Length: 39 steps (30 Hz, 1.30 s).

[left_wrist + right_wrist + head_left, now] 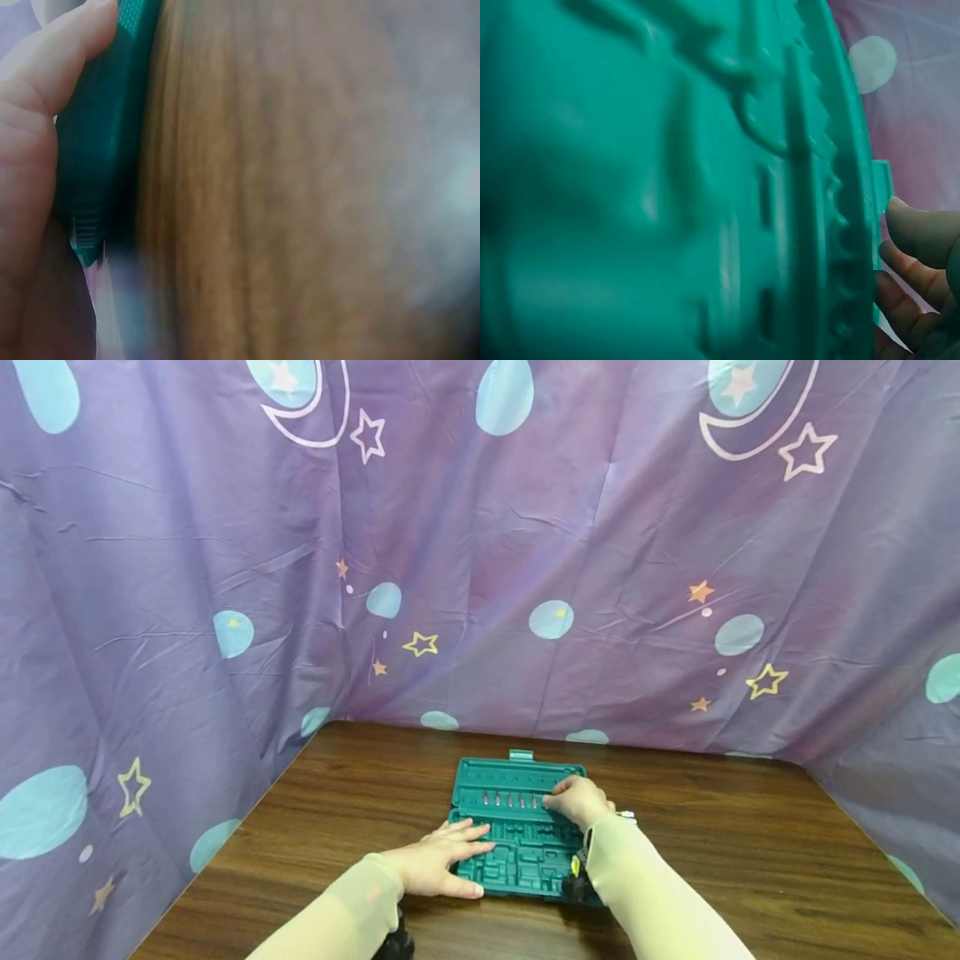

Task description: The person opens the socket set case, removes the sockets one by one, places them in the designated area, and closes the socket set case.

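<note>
In the lower centre, the left hand (438,867) is lying flat with straight fingers on the open green plastic tool case (517,843) while the right hand (579,799) is curling its fingers on the upper tray, so it is better to be pressing down evenly on the wooden bench (750,860).

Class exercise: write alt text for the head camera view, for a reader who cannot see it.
A person's two hands rest on an open green plastic tool case lying on a brown wooden table: the left hand lies flat on its near left corner, the right hand rests on its far right part. A purple curtain printed with stars and moons surrounds the table.

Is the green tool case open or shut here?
Open: the green tool case lies flat on the table, its moulded slots facing up.
</note>
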Each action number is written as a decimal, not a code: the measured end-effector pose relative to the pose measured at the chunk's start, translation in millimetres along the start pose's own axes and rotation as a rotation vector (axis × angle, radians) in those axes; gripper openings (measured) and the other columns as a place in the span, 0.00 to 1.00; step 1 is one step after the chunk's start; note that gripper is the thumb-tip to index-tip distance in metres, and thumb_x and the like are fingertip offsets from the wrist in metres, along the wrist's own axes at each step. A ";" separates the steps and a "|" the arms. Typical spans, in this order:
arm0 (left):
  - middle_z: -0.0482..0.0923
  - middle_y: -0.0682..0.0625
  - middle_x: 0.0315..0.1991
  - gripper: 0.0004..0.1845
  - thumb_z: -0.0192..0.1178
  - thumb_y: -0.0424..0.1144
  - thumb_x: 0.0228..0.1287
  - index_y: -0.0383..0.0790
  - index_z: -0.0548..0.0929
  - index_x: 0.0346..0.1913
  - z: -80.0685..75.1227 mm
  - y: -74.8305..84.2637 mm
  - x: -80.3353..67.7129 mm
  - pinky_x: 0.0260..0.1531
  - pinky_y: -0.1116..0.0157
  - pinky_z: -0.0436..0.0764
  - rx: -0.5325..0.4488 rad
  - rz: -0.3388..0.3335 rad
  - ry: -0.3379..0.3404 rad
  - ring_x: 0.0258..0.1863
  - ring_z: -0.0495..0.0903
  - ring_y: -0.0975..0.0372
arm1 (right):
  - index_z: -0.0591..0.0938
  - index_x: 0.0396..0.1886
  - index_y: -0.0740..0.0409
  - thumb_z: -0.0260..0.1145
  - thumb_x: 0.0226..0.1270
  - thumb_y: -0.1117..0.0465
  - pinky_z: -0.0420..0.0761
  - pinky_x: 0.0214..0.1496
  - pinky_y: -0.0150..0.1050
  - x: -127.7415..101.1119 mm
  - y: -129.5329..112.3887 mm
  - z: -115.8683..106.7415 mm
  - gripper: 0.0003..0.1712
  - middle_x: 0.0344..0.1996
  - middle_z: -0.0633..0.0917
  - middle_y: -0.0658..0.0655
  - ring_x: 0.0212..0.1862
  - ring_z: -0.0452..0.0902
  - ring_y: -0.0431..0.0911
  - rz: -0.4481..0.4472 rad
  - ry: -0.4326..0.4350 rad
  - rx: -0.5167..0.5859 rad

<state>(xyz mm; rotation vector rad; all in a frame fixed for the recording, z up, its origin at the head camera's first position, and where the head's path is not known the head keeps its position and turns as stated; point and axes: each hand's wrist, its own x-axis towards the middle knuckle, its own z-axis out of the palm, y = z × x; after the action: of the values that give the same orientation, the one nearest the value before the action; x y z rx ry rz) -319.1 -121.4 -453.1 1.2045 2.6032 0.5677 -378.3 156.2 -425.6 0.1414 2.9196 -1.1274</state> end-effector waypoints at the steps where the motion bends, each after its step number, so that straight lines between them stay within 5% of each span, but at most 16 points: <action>1: 0.50 0.53 0.76 0.37 0.56 0.60 0.66 0.51 0.63 0.73 -0.9 -0.5 0.6 0.70 0.45 0.45 -0.007 -0.005 -0.003 0.75 0.43 0.53 | 0.83 0.40 0.59 0.72 0.58 0.54 0.60 0.55 0.60 0.8 -0.8 2.2 0.16 0.42 0.83 0.59 0.49 0.73 0.61 0.007 -0.002 -0.012; 12: 0.51 0.54 0.76 0.36 0.58 0.58 0.64 0.51 0.64 0.72 -4.7 -6.0 4.8 0.71 0.48 0.43 -0.014 -0.030 0.010 0.75 0.43 0.55 | 0.82 0.49 0.68 0.68 0.58 0.45 0.63 0.55 0.60 10.0 -13.0 14.5 0.31 0.51 0.77 0.73 0.55 0.66 0.66 0.111 -0.014 -0.199; 19: 0.51 0.55 0.76 0.36 0.58 0.59 0.64 0.51 0.65 0.72 -2.2 -10.0 5.9 0.71 0.47 0.43 -0.028 -0.024 0.016 0.75 0.43 0.55 | 0.80 0.52 0.69 0.67 0.60 0.47 0.61 0.57 0.60 8.7 -9.5 19.4 0.31 0.52 0.76 0.73 0.56 0.65 0.66 0.153 0.018 -0.123; 28: 0.51 0.55 0.76 0.35 0.57 0.59 0.65 0.52 0.65 0.72 -1.4 -10.5 5.9 0.70 0.45 0.47 -0.037 -0.031 0.021 0.75 0.43 0.55 | 0.87 0.42 0.55 0.67 0.63 0.52 0.55 0.62 0.64 4.6 -3.9 20.6 0.13 0.55 0.74 0.72 0.59 0.58 0.72 0.157 0.045 0.043; 39: 0.53 0.55 0.75 0.34 0.57 0.60 0.64 0.54 0.67 0.71 1.5 -12.2 6.3 0.70 0.46 0.49 -0.043 -0.048 0.047 0.75 0.43 0.55 | 0.86 0.42 0.55 0.65 0.66 0.52 0.54 0.60 0.66 4.7 -2.8 22.0 0.13 0.53 0.73 0.71 0.59 0.54 0.74 0.157 0.027 0.080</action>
<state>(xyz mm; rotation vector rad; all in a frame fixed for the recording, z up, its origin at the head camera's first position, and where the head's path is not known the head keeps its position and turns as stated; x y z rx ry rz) -331.0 -123.4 -459.9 1.1251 2.6367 0.6472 -383.8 139.7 -440.3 0.3819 2.8275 -1.2252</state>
